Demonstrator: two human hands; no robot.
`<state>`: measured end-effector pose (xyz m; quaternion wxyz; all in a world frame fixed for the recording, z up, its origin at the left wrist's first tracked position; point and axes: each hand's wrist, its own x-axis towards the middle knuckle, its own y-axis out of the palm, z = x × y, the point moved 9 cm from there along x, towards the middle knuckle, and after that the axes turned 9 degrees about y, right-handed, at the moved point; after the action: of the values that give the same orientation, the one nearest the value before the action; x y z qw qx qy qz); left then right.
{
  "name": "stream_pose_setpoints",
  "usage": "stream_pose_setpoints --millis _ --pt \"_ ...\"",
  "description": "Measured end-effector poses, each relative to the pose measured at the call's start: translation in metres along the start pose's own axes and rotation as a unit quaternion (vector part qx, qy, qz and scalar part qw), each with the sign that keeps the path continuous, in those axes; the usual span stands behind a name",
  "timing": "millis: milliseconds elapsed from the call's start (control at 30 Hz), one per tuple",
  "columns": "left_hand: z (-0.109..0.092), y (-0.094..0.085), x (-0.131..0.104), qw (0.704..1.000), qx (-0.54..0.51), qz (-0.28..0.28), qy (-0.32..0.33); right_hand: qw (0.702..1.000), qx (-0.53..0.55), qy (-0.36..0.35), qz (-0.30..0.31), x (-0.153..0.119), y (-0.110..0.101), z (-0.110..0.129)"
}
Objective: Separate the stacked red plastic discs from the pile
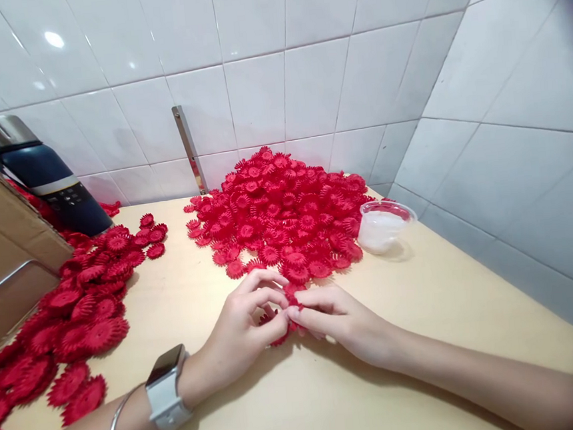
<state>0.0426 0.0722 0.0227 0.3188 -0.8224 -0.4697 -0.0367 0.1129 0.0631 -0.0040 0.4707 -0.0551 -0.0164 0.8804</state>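
My left hand (255, 311) and my right hand (333, 314) meet just in front of a big heap of red fringed flower discs (286, 215). Between the fingertips of both hands is a red fringed flower disc (292, 293), mostly covered by the fingers. The fingers of each hand are closed in a pinch on it. Under the left fingers, part of another red disc (277, 339) shows near the tabletop. A watch (168, 386) and a bangle (115, 424) sit on my left wrist.
A clear plastic cup (385, 226) with whitish contents stands right of the heap. More red discs (89, 312) spread across the left side, beside a cardboard box (9, 252) and a dark blue bottle (57, 181). A metal strip (189, 150) leans on the tiled wall (256, 97).
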Motion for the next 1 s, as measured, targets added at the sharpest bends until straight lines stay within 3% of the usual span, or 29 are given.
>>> stream_pose_setpoints --millis 200,333,600,833,1000 --pt "0.004 0.001 0.000 0.998 -0.051 0.001 -0.029 0.999 0.017 0.034 -0.035 0.002 -0.007 -0.009" --pt "0.009 0.002 0.000 0.996 -0.080 0.005 -0.042 1.000 0.027 0.008 -0.005 0.002 -0.002 -0.004" --pt "0.007 0.002 -0.004 0.996 -0.079 -0.002 -0.047 0.999 -0.012 -0.035 -0.005 -0.001 0.003 0.010" --pt "0.005 -0.001 -0.002 0.998 -0.054 -0.008 -0.041 0.998 -0.041 -0.025 -0.040 -0.001 -0.004 0.004" --pt "0.009 -0.002 -0.002 0.997 -0.055 -0.011 -0.050 0.999 -0.028 -0.018 -0.029 0.001 -0.004 0.000"
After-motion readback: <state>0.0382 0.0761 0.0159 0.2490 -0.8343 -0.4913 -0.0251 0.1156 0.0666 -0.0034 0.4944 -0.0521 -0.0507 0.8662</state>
